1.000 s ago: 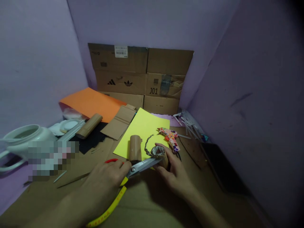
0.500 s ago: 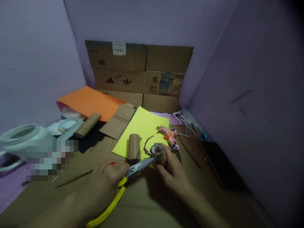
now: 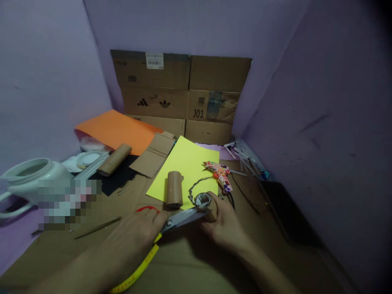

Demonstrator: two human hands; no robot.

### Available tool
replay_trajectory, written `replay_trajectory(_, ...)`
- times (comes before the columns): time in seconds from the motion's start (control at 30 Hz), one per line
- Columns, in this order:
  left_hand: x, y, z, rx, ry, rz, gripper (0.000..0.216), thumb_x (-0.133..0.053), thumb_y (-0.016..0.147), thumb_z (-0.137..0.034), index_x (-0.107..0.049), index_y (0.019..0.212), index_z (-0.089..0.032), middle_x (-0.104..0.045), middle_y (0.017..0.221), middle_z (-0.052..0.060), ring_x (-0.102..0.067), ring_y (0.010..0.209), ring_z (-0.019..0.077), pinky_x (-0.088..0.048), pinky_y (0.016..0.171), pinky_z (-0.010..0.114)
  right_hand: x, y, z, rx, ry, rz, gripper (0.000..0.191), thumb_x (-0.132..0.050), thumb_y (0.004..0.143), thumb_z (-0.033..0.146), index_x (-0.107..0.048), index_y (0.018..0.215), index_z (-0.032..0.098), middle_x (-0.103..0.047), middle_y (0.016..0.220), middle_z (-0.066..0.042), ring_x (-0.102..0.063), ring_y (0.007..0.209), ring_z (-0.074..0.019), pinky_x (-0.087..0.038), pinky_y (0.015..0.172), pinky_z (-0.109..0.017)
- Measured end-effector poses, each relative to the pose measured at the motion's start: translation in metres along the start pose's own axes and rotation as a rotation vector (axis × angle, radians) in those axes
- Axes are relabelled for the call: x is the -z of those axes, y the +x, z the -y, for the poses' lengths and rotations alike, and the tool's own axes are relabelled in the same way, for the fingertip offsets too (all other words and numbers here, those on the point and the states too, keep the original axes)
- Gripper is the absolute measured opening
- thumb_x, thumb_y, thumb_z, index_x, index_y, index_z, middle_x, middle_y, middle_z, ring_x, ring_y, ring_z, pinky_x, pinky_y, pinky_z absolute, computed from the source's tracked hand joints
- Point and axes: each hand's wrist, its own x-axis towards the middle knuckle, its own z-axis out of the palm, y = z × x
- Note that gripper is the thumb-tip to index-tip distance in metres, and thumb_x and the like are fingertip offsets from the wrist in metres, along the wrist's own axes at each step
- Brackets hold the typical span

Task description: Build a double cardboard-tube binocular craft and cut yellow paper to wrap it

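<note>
My left hand grips scissors with red and yellow handles, the blades pointing right into the rim of a short cardboard tube. My right hand is wrapped round that tube, holding it upright. A thin curled strip hangs off the tube's rim and arcs over the yellow paper sheet. A second cardboard tube lies on the yellow sheet just left of the blades.
A patterned glue gun lies right of the yellow sheet. Behind are an orange sheet, a folded cardboard piece, another tube and flattened boxes against the wall. A white jug stands at left; paper strips lie at right.
The tube and both hands have shifted slightly toward me. The curled strip cut from the rim has grown longer and reaches farther over the yellow sheet.
</note>
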Motion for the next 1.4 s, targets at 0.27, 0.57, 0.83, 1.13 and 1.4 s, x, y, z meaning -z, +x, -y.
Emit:
replay_trajectory(0.27,0.012,-0.003,-0.009,-0.031,0.080,-0.006,0.037,-0.032,0.080,-0.003,-0.060,0.098,-0.018,-0.064,0.076,0.006,-0.057,0.070,0.0209,-0.040,0.060,0.030,0.000,-0.002,0.002,-0.002,-0.027,0.005,0.019,-0.056,0.060,0.009,-0.048,0.072,0.022,-0.054,0.065,0.004,-0.050,0.057,-0.0136,-0.037,0.052,-0.023)
replay_trajectory(0.57,0.009,0.000,-0.005,-0.049,-0.066,0.100,0.036,-0.032,0.072,0.001,-0.058,0.091,-0.018,-0.064,0.077,0.007,-0.059,0.066,0.0212,-0.042,0.057,0.030,-0.003,-0.001,0.001,-0.053,-0.020,-0.047,0.020,-0.054,0.058,0.009,-0.050,0.073,0.022,-0.054,0.064,0.004,-0.050,0.057,-0.0138,-0.039,0.052,-0.024)
replay_trajectory(0.83,0.010,0.000,-0.010,0.006,-0.095,0.164,0.037,-0.034,0.072,0.003,-0.057,0.094,-0.017,-0.066,0.080,0.007,-0.061,0.070,0.0226,-0.044,0.062,0.031,-0.002,0.000,0.000,-0.062,-0.132,-0.158,0.018,-0.058,0.062,0.013,-0.055,0.077,0.021,-0.061,0.067,0.001,-0.057,0.060,-0.0174,-0.042,0.055,-0.026)
replay_trajectory(1.13,0.008,0.005,-0.019,-0.004,0.152,0.119,0.040,-0.035,0.075,0.002,-0.060,0.101,-0.016,-0.064,0.079,0.007,-0.061,0.072,0.0231,-0.046,0.059,0.031,-0.003,-0.004,0.001,-0.025,-0.279,-0.226,0.021,-0.055,0.064,0.012,-0.055,0.082,0.023,-0.066,0.067,0.000,-0.062,0.061,-0.0198,-0.041,0.055,-0.025)
replay_trajectory(1.4,0.016,0.003,-0.024,0.041,0.087,0.195,0.042,-0.036,0.068,0.006,-0.060,0.094,-0.017,-0.066,0.074,0.005,-0.063,0.067,0.0226,-0.044,0.058,0.030,-0.007,-0.006,-0.002,-0.094,-0.375,-0.347,0.026,-0.057,0.063,0.016,-0.059,0.088,0.022,-0.070,0.067,-0.002,-0.065,0.061,-0.0223,-0.042,0.054,-0.026)
